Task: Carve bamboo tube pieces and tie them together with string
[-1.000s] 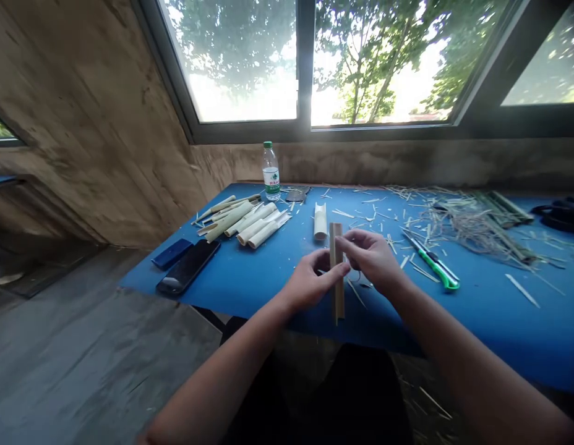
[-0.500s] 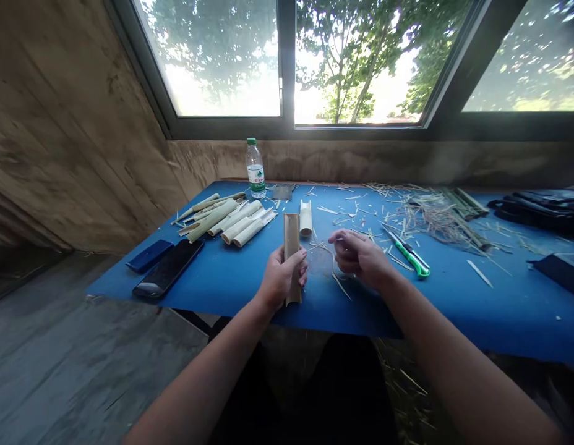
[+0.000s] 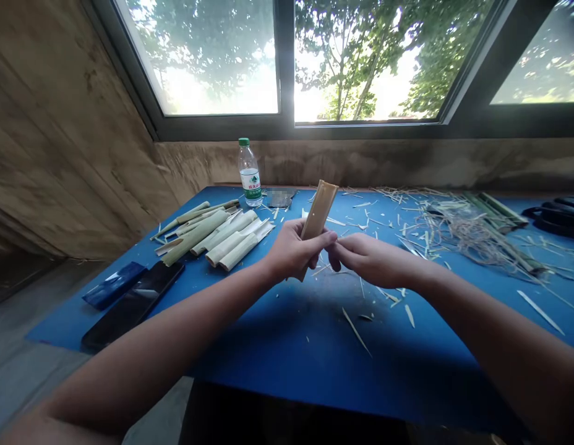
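Observation:
My left hand (image 3: 296, 250) is wrapped round a split bamboo piece (image 3: 321, 209), which tilts up and to the right with its hollow side facing me. My right hand (image 3: 373, 258) meets it at the fingertips, thumb and fingers pinched beside the left thumb. Whatever those right fingers hold, if anything, is hidden. Both hands are raised a little over the blue table (image 3: 278, 346). Behind my right wrist, part of the utility knife (image 3: 411, 246) shows, its handle covered by my forearm.
Several split bamboo pieces (image 3: 217, 238) lie in a pile at the left. Nearby are a black phone (image 3: 132, 306), a blue case (image 3: 114, 285) and a water bottle (image 3: 250, 176). Shavings and a heap of fibres (image 3: 470, 232) cover the right side, near green bamboo strips (image 3: 503, 211).
My left hand has lifted and tilted the bamboo piece to the right. My right hand has moved left to meet my left hand. The view has come closer to the table.

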Demonstrator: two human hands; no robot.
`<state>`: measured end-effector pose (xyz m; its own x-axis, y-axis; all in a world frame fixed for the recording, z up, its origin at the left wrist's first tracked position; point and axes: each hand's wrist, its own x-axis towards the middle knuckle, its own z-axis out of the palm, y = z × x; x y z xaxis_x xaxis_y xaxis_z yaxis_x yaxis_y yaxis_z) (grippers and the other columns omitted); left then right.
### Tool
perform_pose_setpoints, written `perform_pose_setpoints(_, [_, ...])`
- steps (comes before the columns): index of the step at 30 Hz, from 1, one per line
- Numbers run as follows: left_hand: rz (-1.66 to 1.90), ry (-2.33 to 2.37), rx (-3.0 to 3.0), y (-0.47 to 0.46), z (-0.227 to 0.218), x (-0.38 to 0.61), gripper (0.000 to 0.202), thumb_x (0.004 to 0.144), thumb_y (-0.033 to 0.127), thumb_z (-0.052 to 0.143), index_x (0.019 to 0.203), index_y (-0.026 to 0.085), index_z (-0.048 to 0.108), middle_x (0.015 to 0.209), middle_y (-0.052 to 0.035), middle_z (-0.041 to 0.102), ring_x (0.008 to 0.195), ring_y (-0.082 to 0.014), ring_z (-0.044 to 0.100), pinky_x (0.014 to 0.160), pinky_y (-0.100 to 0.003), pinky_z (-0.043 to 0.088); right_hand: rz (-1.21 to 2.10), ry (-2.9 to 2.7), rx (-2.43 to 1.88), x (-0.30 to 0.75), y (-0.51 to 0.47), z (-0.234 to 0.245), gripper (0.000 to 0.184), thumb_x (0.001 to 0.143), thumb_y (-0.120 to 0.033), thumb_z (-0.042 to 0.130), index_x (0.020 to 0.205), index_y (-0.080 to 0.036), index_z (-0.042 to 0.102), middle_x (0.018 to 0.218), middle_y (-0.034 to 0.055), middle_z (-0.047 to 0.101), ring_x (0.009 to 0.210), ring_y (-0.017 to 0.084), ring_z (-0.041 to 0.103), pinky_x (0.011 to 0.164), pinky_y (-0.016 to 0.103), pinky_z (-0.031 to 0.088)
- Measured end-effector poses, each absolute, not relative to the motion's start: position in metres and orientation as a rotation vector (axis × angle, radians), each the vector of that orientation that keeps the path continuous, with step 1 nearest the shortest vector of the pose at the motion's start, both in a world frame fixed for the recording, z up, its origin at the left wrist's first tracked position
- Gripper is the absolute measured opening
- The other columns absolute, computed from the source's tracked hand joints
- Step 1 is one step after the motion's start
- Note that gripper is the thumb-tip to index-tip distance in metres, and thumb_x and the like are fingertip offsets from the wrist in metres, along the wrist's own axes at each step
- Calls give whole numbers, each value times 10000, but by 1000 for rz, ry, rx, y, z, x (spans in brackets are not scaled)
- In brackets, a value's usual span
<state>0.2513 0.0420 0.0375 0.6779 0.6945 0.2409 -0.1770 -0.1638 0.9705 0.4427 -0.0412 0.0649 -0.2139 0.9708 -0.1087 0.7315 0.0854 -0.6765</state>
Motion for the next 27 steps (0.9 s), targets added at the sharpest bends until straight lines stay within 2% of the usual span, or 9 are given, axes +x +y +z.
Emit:
perform_pose_setpoints(3, [813,435,1524,51,26,260,428,838,538,920,842,167,707,561,31,613,414,-102,532,410,-228,430,809,-2003,-1650,449,-39,55,600,1127,-684,457,891,-211,739,858,51,732,735,200,590,646,326,416])
perform_pose_setpoints(7, [747,488,1379,48,15,259,409,868,519,905,975,185,695,581,66,582,414,-91,517,414,-213,456,723,-1915,-1669,457,-42,38,531,1127,-636,487,943,-218,758,883,52,758,768,206,636,664,328,414])
perform_pose_setpoints(11, [671,534,1352,41,14,253,446,892,517,897,1120,194,690,627,74,613,401,-86,544,408,-197,477,696,-1995,-1720,456,-43,24,531,1145,-597,448,959,-241,796,792,38,737,677,184,611,629,337,368])
perform_pose_setpoints(16, [635,613,1387,37,16,252,393,907,477,892,847,175,648,609,53,619,397,-80,546,380,-178,447,574,-2011,-1656,455,-43,15,452,1118,-567,544,962,-251,827,659,19,639,564,157,497,557,338,308])
perform_pose_setpoints(19, [629,614,1367,38,16,251,396,922,482,880,828,180,642,578,58,605,407,-78,534,393,-170,443,560,-1806,-1546,453,-44,14,351,1048,-580,698,1067,-269,859,551,-28,523,491,139,410,489,325,282])
perform_pose_setpoints(22, [626,602,1354,39,15,250,448,946,530,847,774,187,616,520,65,565,386,-81,511,384,-173,427,603,-1612,-1364,449,-45,14,315,969,-546,825,1116,-278,902,593,-3,630,532,163,525,491,321,400])
perform_pose_setpoints(24, [607,583,1345,38,15,250,525,956,578,821,700,188,580,495,61,534,375,-80,499,377,-178,417,637,-1533,-1279,446,-46,16,278,919,-517,886,1064,-284,927,647,22,706,586,194,616,512,331,491])
perform_pose_setpoints(27, [558,532,1308,37,16,249,583,954,644,794,666,192,565,489,60,507,370,-81,487,367,-188,408,709,-1429,-1237,441,-47,19,226,846,-494,957,980,-313,939,651,28,737,606,222,686,496,326,550])
